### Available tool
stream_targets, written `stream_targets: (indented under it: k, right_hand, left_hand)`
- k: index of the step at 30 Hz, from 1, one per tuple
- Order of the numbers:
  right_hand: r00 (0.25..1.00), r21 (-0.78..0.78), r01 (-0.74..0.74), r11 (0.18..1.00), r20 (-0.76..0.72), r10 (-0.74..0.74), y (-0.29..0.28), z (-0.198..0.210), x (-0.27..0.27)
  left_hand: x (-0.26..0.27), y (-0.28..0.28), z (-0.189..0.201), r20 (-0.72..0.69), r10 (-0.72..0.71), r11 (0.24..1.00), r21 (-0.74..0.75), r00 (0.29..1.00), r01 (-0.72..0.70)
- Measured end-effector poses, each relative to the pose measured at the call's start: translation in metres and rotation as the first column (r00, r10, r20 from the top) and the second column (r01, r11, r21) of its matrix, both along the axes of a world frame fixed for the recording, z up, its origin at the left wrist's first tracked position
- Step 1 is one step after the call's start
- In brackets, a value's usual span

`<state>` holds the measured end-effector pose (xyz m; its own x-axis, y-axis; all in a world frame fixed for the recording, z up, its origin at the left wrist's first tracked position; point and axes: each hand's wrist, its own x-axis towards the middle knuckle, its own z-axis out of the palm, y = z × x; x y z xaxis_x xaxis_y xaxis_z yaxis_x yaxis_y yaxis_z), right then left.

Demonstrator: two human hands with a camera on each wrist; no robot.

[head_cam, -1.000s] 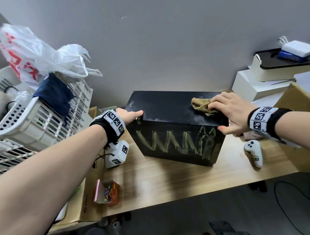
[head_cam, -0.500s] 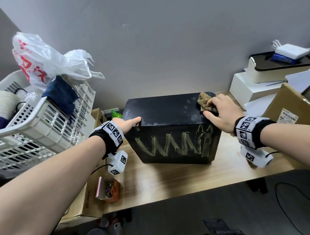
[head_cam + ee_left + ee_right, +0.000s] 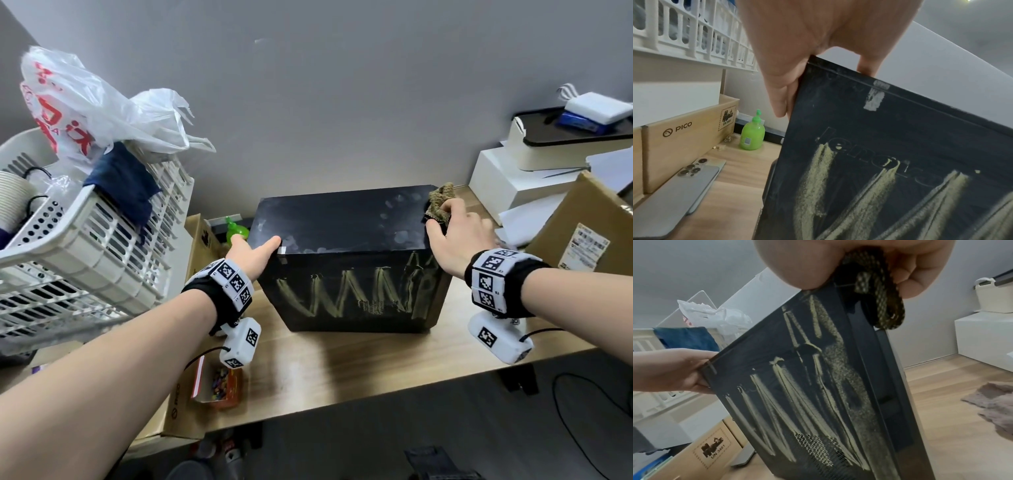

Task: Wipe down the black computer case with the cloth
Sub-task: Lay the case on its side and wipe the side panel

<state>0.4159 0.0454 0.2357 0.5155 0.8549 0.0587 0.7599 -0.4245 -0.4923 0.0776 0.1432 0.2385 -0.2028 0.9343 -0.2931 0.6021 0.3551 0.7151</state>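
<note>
Black computer case (image 3: 346, 226): stands on the wooden table (image 3: 342, 370), toward its back edge near the grey wall; top panel smudged, front mesh panel streaked with yellowish zigzag marks.

Cloth (image 3: 439, 202): brownish woven, bunched at the case's top right back corner, draping over the right edge.

Right hand (image 3: 459, 233): fingers curled round the cloth, holding it against that corner.

Left hand (image 3: 255, 255): clasps the case's top left front corner, thumb on the top panel, fingers down the left side.

White basket (image 3: 85, 246): at the table's left end, holding a plastic bag (image 3: 82, 102).

Green bottle (image 3: 753, 133): behind the case's left side, beside a cardboard box (image 3: 684, 142).

Phones (image 3: 674, 194): flat, against that box.
</note>
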Motion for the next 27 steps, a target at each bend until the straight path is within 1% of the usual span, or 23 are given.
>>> stream_targets:
  k: [3, 5, 7, 9, 11, 14, 16, 18, 21, 22, 23, 25, 27]
  right_hand:
    - [1.000, 0.014, -0.014, 1.000, -0.015, 0.015, 0.005, -0.001, 0.002]
    - [1.000, 0.039, -0.008, 0.999, -0.024, 0.009, 0.008, -0.003, 0.003]
    - [0.999, 0.066, 0.017, 0.998, -0.045, -0.014, 0.014, -0.001, 0.002]
    - [0.994, 0.091, 0.039, 0.995, -0.107, -0.029, 0.020, 0.001, 0.001]
    - [0.988, 0.103, 0.053, 0.993, -0.150, -0.037, 0.027, 0.003, 0.000]
    - [0.983, 0.109, 0.076, 0.991, -0.177, -0.056, 0.036, -0.001, 0.003]
    - [0.983, 0.106, 0.091, 0.990, -0.168, -0.073, 0.045, -0.004, 0.008]
    - [0.985, 0.090, 0.097, 0.991, -0.155, -0.082, 0.056, -0.005, 0.014]
    - [0.977, 0.078, 0.104, 0.992, -0.193, -0.087, 0.082, -0.004, 0.024]
    - [0.972, 0.078, 0.110, 0.991, -0.215, -0.091, 0.093, -0.004, 0.028]
    - [0.966, 0.077, 0.113, 0.991, -0.241, -0.091, 0.105, -0.003, 0.033]
    - [0.952, 0.059, 0.120, 0.991, -0.289, -0.098, 0.135, -0.001, 0.044]
    - [0.941, 0.036, 0.126, 0.991, -0.319, -0.108, 0.168, 0.000, 0.058]
  left_hand:
    - [-0.001, 0.004, 0.001, 0.032, -0.077, 0.996, 0.049, 0.996, 0.075]
    - [0.000, 0.009, 0.000, 0.053, -0.082, 0.993, 0.088, 0.995, 0.078]
    - [0.002, 0.012, 0.003, 0.082, -0.066, 0.992, 0.108, 0.994, 0.057]
    - [0.002, 0.018, 0.002, 0.164, -0.027, 0.994, 0.110, 0.986, 0.009]
    - [-0.002, 0.027, -0.002, 0.231, 0.022, 0.996, 0.078, 0.973, -0.041]
    - [-0.001, 0.034, -0.005, 0.273, 0.046, 0.998, 0.039, 0.961, -0.059]
    - [0.002, 0.041, -0.006, 0.298, 0.065, 0.997, 0.020, 0.952, -0.075]
    - [-0.001, 0.065, -0.024, 0.350, 0.080, 0.996, 0.000, 0.933, -0.085]
    - [-0.007, 0.116, -0.060, 0.420, 0.158, 0.987, -0.049, 0.894, -0.152]
    - [-0.005, 0.130, -0.063, 0.428, 0.163, 0.986, -0.051, 0.889, -0.156]
    - [-0.002, 0.140, -0.062, 0.432, 0.152, 0.988, -0.057, 0.889, -0.141]
    - [0.016, 0.150, -0.038, 0.423, 0.130, 0.991, -0.040, 0.897, -0.125]
    - [0.029, 0.179, -0.031, 0.386, 0.138, 0.990, -0.033, 0.912, -0.136]
